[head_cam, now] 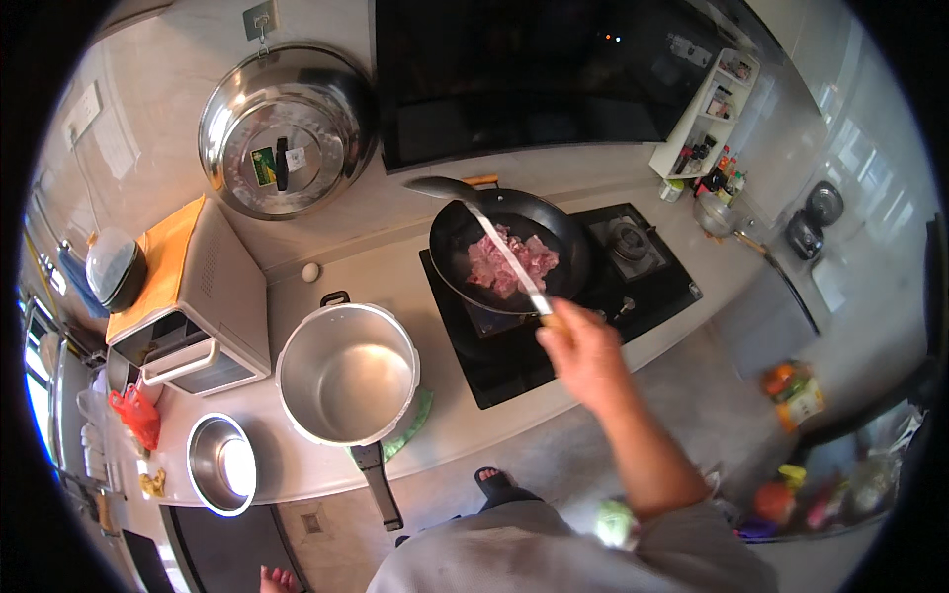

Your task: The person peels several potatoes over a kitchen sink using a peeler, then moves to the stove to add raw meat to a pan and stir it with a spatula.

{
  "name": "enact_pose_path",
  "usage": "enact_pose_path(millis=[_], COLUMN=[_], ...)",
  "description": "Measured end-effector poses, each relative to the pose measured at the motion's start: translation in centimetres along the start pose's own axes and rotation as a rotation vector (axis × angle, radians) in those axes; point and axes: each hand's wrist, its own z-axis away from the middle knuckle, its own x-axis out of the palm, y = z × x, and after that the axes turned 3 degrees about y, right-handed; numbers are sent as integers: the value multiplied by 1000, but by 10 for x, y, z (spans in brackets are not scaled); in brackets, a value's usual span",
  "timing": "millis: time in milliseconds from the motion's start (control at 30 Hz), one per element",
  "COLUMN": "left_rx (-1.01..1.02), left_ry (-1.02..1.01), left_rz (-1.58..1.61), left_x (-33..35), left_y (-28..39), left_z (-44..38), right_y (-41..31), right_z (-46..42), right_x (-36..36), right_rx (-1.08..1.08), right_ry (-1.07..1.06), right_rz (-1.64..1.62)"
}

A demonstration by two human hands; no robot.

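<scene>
My right hand (589, 352) grips the wooden end of a long-handled metal wok spatula (504, 248). Its shaft crosses above a black wok (567, 222), and its dark blade is raised past the wok's far left rim. Pieces of raw pinkish meat (489, 263) lie heaped in the wok, which sits on the left burner of a black gas hob (474, 370). At the bottom left edge, only part of my left hand (277, 580) shows, low beside the counter; whether it holds anything is cut off from view.
Left of the hob stands a deep aluminium pot (348, 393), its handle (382, 489) jutting past the counter edge. A steel bowl (200, 463), an egg (311, 272) and a white toaster oven (233, 296) are farther left. Bottles (719, 178) and a ladle (715, 211) sit at right.
</scene>
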Motion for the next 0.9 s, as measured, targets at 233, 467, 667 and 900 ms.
enact_pose_path(millis=[233,467,667,900], left_rx=[133,179,126,96], left_ry=[106,63,94,88], left_rz=[-112,-87,-136,-128], left_x=[8,-9,-14,-53], left_y=[7,-12,-26,-52], left_z=[18,-17,-9,-7], right_y=[55,79,109,100], right_z=[0,-43,-72,-55], right_x=[-71,-7,28,12], right_rx=[116,146,140,216], right_ry=[-248,-340,-297,-400], right_rz=[661,578,537,541])
